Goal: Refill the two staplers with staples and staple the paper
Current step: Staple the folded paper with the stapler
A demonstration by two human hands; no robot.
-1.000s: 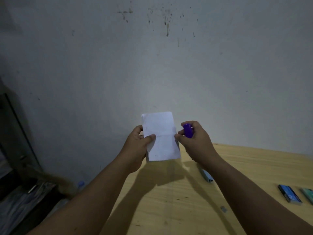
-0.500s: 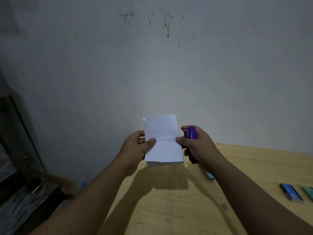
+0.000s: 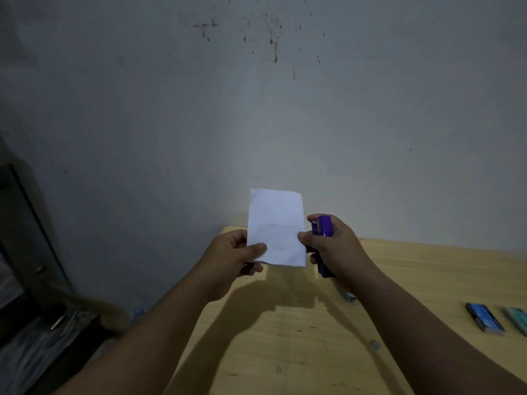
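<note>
Paper (image 3: 275,228) hangs upright at the centre of the frame, above the far left corner of the wooden surface (image 3: 299,337). Left hand (image 3: 231,259) pinches its lower left edge between thumb and curled fingers. Right hand (image 3: 332,248) touches the paper's right edge with its thumb while its fingers curl round a purple stapler (image 3: 322,228). At lower right, two small boxes lie on the surface: blue box (image 3: 484,317), then green box (image 3: 517,317) at the frame's edge.
</note>
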